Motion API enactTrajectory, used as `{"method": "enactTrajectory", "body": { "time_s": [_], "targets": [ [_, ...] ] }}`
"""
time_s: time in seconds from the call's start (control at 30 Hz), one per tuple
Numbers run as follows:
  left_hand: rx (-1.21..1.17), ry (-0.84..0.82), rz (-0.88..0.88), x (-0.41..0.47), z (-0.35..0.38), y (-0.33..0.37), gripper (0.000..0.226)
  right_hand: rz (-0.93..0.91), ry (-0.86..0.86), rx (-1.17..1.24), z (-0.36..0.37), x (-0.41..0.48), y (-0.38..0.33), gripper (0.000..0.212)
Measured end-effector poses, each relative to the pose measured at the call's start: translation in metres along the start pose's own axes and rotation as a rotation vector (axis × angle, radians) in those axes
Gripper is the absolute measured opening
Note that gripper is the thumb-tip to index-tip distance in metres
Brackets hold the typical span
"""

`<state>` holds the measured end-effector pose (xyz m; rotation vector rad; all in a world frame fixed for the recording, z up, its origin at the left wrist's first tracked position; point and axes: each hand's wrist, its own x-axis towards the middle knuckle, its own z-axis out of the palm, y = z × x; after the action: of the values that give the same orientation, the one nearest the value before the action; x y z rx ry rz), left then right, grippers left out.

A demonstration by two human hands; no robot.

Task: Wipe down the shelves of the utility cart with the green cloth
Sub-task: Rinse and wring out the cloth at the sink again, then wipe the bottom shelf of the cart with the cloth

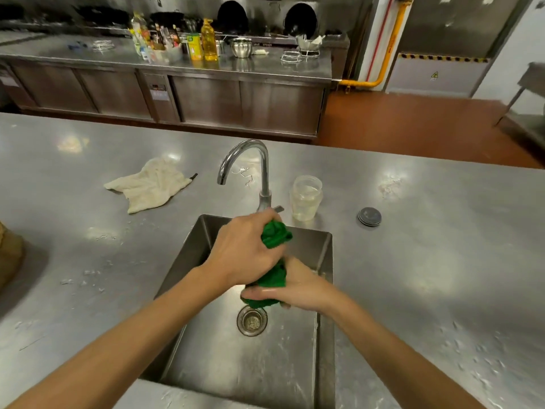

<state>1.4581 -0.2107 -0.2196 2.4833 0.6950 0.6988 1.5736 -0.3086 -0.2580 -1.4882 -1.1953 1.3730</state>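
Your two hands meet over a steel sink (326,335) set into a steel counter (442,246). Both are wrapped round the green cloth (275,236), which is twisted into a thick rope between them. Your left hand (244,249) grips the upper end from above with its fingers curled tight, and a knot of green bulges out at its two o'clock side. Your right hand (298,286), at four o'clock from the left, clamps the lower end, which hangs over the round drain (252,320). The cloth looks wet, though blur makes that hard to confirm. At twelve o'clock from your hands stands a curved faucet (250,160), and at one o'clock a clear plastic jar (305,197). Farther out at two o'clock is a dark round stopper (369,216). At ten o'clock a crumpled pale cloth (150,187) lies on the counter.
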Motion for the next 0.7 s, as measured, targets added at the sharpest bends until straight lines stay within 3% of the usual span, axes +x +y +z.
{"method": "enactTrajectory", "body": {
  "time_s": [0.1,0.23,0.33,0.5,0.7],
  "targets": [
    [-0.043,0.012,-0.079,-0.002,0.007,0.014,0.033,-0.018,0.149,-0.054,-0.008,-0.025,0.007,0.05],
    [-0.068,-0.01,-0.119,-0.011,0.026,0.051,0.038,-0.056,0.238,0.01,-0.029,-0.075,0.024,0.061],
    [-0.006,-0.021,-0.027,-0.021,0.045,0.09,0.04,-0.067,0.323,0.043,-0.045,-0.126,0.043,0.065],
    [-0.018,-0.141,0.155,-0.041,0.092,0.178,0.046,-0.021,0.612,-0.059,-0.061,-0.237,0.08,0.046],
    [-0.069,-0.246,0.414,-0.092,0.179,0.308,0.049,0.102,0.866,-0.202,-0.071,-0.396,0.139,0.063]
  ]
}}
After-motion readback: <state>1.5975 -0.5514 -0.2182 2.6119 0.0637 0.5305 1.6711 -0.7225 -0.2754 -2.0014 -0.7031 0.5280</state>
